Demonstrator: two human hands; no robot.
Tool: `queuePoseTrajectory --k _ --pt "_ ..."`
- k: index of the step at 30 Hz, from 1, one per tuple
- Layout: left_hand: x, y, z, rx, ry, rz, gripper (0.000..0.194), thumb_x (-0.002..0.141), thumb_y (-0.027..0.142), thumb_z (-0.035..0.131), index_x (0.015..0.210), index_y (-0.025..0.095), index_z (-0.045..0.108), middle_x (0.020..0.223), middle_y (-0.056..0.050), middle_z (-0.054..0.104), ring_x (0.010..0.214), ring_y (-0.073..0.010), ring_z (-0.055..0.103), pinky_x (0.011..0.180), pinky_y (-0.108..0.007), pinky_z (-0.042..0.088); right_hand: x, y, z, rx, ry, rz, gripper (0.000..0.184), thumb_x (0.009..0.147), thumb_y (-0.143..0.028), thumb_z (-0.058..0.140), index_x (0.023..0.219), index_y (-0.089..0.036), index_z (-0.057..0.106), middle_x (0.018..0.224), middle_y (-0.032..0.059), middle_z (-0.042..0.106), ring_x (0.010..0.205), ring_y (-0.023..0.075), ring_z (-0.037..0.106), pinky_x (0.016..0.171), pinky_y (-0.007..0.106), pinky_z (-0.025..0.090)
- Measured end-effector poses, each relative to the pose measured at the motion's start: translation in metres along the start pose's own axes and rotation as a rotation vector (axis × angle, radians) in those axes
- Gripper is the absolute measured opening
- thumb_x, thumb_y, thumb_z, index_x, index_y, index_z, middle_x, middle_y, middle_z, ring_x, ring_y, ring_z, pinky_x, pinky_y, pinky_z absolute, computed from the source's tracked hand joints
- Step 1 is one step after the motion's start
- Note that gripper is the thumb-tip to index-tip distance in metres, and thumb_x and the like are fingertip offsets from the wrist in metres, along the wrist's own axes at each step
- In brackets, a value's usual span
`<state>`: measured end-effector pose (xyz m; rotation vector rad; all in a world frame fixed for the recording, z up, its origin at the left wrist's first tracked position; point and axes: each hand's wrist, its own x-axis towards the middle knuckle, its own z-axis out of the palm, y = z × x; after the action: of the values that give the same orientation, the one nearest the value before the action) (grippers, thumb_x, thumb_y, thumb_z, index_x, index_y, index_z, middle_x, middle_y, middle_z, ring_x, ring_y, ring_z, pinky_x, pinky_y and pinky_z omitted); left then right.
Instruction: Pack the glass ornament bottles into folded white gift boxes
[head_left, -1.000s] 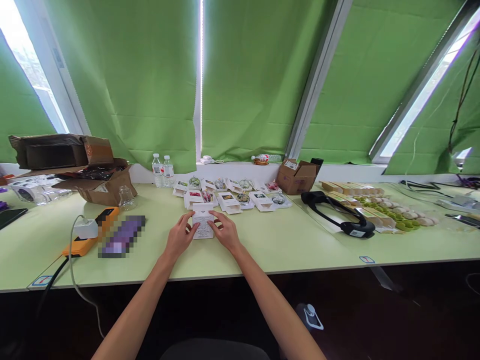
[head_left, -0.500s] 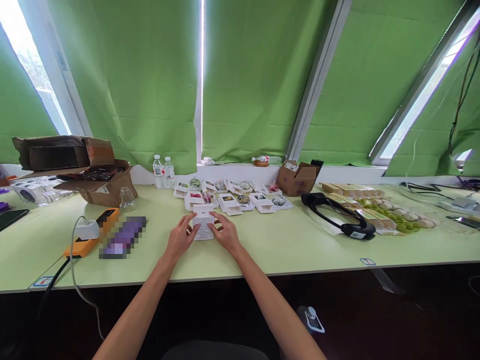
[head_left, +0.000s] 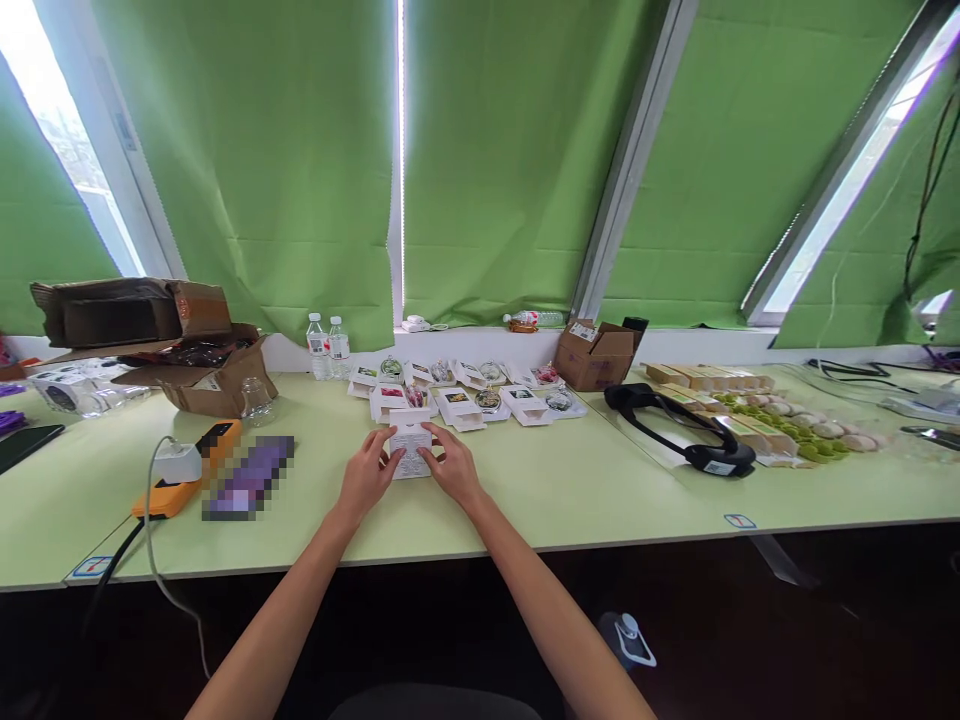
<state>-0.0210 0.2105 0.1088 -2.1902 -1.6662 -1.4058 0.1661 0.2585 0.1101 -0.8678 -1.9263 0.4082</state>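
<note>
A small white box (head_left: 410, 457) with printed text stands between my hands near the middle of the table, a flap raised at its far end. My left hand (head_left: 367, 468) grips its left side, thumb on the printed face. On the right side my right hand (head_left: 453, 466) holds it the same way, fingers at the upper edge. Just behind it are open white boxes with picture labels, among them one with a red picture (head_left: 390, 398) and one with a yellow picture (head_left: 459, 406). Beside them lie round clear packs (head_left: 488, 402) with dried, plant-like contents.
Left are a brown carton (head_left: 214, 385), an orange power strip (head_left: 169, 497), a blurred purple item (head_left: 251, 478) and a glass jar (head_left: 256, 400). Two water bottles (head_left: 339, 348) stand behind. To the right are a small carton (head_left: 594, 356), a black headset (head_left: 682, 435) and green egg-shaped items (head_left: 806, 430).
My hands keep the same grip on the white box. The whole view has shifted very slightly; nothing else visibly differs.
</note>
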Motion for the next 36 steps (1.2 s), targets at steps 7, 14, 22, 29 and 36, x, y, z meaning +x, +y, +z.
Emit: queuePoseTrajectory --k 7,14,22,29,36 --pt "0.020 0.001 0.006 0.019 -0.038 0.066 0.031 0.089 0.042 0.051 0.114 0.024 0.050 0.108 -0.004 0.060 0.063 -0.0110 0.064 0.056 -0.025 0.052 0.001 0.005 -0.002 -0.036 0.046 0.047 0.046 0.086 -0.027 0.055 0.132 -0.030 0.048 0.123 0.0037 0.061 0.092 0.0183 0.064 0.063 0.027 0.058" --pt "0.034 0.004 0.010 -0.012 0.003 0.082 0.024 0.087 0.045 0.053 0.098 0.023 0.054 0.103 -0.003 0.062 0.077 -0.0148 0.066 0.064 -0.027 0.055 0.001 0.006 -0.003 -0.043 0.077 0.041 0.045 0.086 -0.028 0.054 0.131 -0.029 0.049 0.120 0.0035 0.061 0.091 0.0173 0.064 0.064 0.026 0.058" --pt "0.020 0.002 0.024 -0.045 0.068 0.022 0.034 0.090 0.041 0.051 0.117 0.022 0.049 0.113 -0.008 0.062 0.067 -0.0124 0.065 0.060 -0.028 0.056 0.001 0.008 -0.002 -0.023 0.068 0.058 0.047 0.084 -0.028 0.057 0.130 -0.029 0.049 0.124 0.0042 0.060 0.091 0.0178 0.064 0.062 0.026 0.058" --pt "0.017 0.007 0.016 -0.091 -0.013 0.027 0.037 0.093 0.039 0.046 0.128 0.029 0.048 0.125 -0.005 0.056 0.080 -0.0129 0.064 0.067 -0.026 0.058 0.001 0.007 -0.004 -0.014 0.060 0.053 0.049 0.084 -0.027 0.057 0.132 -0.029 0.049 0.125 0.0045 0.059 0.091 0.0178 0.064 0.061 0.026 0.059" --pt "0.016 0.010 0.014 -0.191 0.001 -0.025 0.037 0.092 0.041 0.047 0.127 0.028 0.051 0.116 -0.006 0.059 0.086 -0.0145 0.061 0.063 -0.025 0.058 0.001 0.002 -0.006 -0.010 0.050 0.054 0.048 0.083 -0.027 0.057 0.131 -0.031 0.051 0.123 0.0036 0.060 0.088 0.0171 0.064 0.062 0.026 0.059"
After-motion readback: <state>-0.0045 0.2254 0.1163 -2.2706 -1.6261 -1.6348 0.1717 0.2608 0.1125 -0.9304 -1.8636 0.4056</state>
